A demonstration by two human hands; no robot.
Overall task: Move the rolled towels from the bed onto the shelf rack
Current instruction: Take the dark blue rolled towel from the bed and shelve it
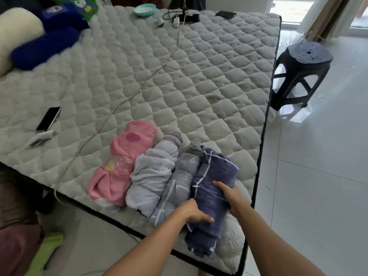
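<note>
Several rolled towels lie side by side at the near corner of the quilted bed (179, 80). From left to right they are a pink towel (119, 166), a pale lilac towel (153, 174), a grey-blue checked towel (179, 182) and a dark blue checked towel (213, 176). My left hand (194, 213) grips the dark blue towel from its left side. On the towel's right side, my right hand (232, 194) wraps over the top. The roll still rests on the mattress. No shelf rack is in view.
A phone (48, 118) and a white remote (40, 138) lie on the bed at left, with a white cable (127, 98) running across it. Pillows (39, 46), a green bowl (144, 8) and chargers sit at the far end. A dark stool (298, 74) stands on the tiled floor at right.
</note>
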